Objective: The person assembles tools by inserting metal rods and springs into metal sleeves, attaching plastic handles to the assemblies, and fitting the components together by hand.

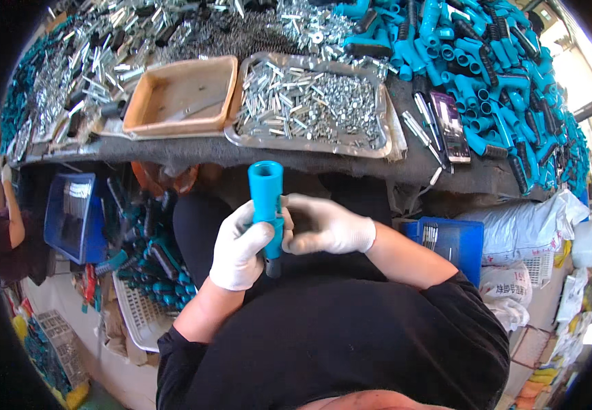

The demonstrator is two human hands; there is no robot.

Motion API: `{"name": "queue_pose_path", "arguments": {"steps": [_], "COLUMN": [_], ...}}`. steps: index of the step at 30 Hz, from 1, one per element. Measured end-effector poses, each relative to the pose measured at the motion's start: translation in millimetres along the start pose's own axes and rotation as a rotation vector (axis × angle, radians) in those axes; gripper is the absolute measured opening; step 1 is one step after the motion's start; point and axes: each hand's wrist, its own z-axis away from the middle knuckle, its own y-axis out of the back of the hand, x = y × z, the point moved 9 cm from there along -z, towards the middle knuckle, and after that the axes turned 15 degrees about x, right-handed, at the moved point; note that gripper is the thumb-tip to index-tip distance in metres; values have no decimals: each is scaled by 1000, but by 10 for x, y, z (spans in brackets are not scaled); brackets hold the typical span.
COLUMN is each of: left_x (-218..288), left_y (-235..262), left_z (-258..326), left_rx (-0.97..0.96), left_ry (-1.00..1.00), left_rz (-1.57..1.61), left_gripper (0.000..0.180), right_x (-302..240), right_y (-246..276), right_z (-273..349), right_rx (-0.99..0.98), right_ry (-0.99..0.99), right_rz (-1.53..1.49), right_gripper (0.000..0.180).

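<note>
In front of my body I hold a teal plastic tool housing (265,188) upright, its round hollow mouth facing up and a dark piece at its lower end. My left hand (236,249), in a white glove, is wrapped round the lower part with the thumb across the front. My right hand (330,225), gloved the same way, closes on the housing's right side with bent fingers. Those fingers are a little blurred, and whether a small part is between them is hidden. Beyond the housing, on the bench, lies a metal tray (310,140) of pins and small metal parts.
An orange-brown tray (180,126) sits left of the metal one. A phone (450,126) and pens lie to the right, beside heaped teal housings (474,75). Blue bins (470,253) (70,225) flank me below the bench. A white basket (132,307) holds teal-and-black parts. Another person's arm (14,212) shows far left.
</note>
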Motion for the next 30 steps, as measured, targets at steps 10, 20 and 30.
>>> {"name": "queue_pose_path", "arguments": {"steps": [10,20,30], "left_x": [418,532,351], "left_y": [-98,-116,88], "left_z": [-120,-404,-702], "left_rx": [97,70,57], "left_ry": [-223,-171,60], "left_rz": [49,285,-6], "left_gripper": [56,54,65], "right_x": [157,-646,-1645], "right_y": [-130,12,2020], "right_z": [57,-283,-2949], "right_rx": [-64,-411,513], "right_ry": [-159,-71,403], "right_rz": [14,1073,1678], "right_gripper": [26,44,37]}}
